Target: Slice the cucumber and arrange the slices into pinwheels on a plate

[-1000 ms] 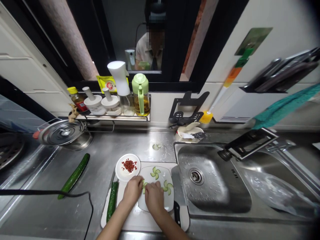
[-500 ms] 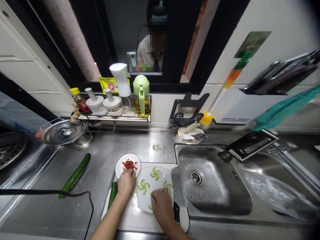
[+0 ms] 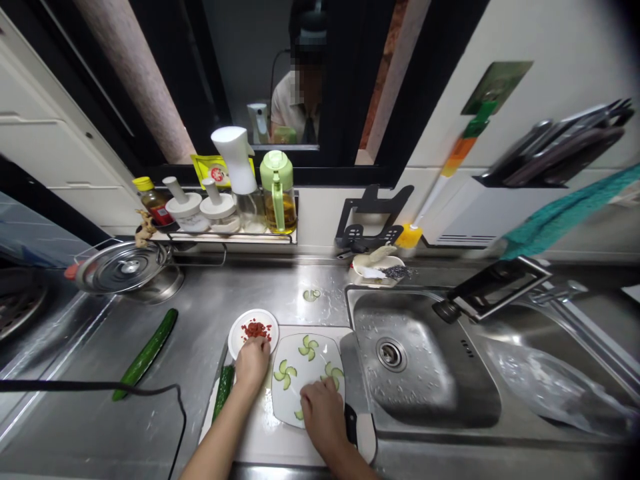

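My left hand (image 3: pixel 253 363) rests at the near edge of a small round white plate (image 3: pixel 235 330), its fingers drawn together by a pile of small red goji berries (image 3: pixel 256 327). Whether a berry is between the fingertips is hidden. Over the lower right of a squarish white plate (image 3: pixel 310 365) is my right hand (image 3: pixel 323 407), fingers curled in; what they hold, if anything, does not show. Green cucumber slices lie on that plate in pinwheel flowers (image 3: pixel 285 375), partly covered by this hand. Both plates sit on a white cutting board (image 3: pixel 270 450).
A piece of cucumber (image 3: pixel 224 392) lies on the board's left, a black handle (image 3: pixel 351 425) at its right. A whole cucumber (image 3: pixel 147 353) is on the steel counter. The sink (image 3: pixel 425 360) is to the right. Bottles and jars line a rack (image 3: pixel 235 237) behind. A black cable (image 3: pixel 90 385) crosses the left.
The view has shifted slightly, so everything sits a little further left. Both hands keep the same places over the plates, and their fingers look unchanged.
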### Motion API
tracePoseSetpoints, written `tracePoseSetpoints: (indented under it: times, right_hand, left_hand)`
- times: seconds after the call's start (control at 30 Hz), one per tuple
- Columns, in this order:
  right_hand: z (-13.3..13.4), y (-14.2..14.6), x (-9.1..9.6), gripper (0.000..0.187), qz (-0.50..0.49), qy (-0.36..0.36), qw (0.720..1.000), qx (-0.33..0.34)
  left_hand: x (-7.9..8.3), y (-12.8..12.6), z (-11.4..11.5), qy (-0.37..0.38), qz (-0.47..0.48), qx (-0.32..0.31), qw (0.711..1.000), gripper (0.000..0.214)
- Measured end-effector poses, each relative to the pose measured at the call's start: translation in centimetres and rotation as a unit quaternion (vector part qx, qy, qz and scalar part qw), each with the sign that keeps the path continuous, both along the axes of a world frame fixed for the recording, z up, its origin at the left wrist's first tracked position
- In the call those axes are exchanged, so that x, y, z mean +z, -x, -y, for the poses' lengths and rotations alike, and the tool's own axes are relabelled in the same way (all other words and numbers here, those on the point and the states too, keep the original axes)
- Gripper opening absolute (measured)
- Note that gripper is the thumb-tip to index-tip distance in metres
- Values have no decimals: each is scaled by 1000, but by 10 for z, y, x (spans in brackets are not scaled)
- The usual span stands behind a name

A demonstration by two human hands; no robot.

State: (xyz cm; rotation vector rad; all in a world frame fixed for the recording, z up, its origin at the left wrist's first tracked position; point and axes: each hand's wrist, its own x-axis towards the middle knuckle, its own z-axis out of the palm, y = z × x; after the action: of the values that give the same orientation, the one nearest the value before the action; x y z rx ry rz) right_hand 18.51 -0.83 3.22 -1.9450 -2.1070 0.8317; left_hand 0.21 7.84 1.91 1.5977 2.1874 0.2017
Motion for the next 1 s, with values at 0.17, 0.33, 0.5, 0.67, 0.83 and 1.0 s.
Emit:
tracePoseSetpoints:
  times: [0.17,0.33,0.5,0.67,0.83,1.0]
  right_hand:
    - [1,-1,-1,16,-1,-7,1000,5]
    - [2,-2,2,16,1,-14,1000,6]
    - [1,-1,4,16,-14,-10,1000,7]
    - [0,0,0,15,-27,-11,1000,12]
    - [-1,1,2,16,-27,-10,1000,6]
    - [-1,1,6,15,-26,-14,1000,9]
  left_hand:
    - [2,4,5,-4,-1,3,1000,28]
    - [-2,15,16,-19,38,7,999,25]
    - [-6,22,24,-22,55,-3,998,23]
    - [-7,24,22,-13,76,8,997,19]
    - [-7,27,15,-22,93,-26,995,22]
    - [0,24,11,11,55,-46,997,20]
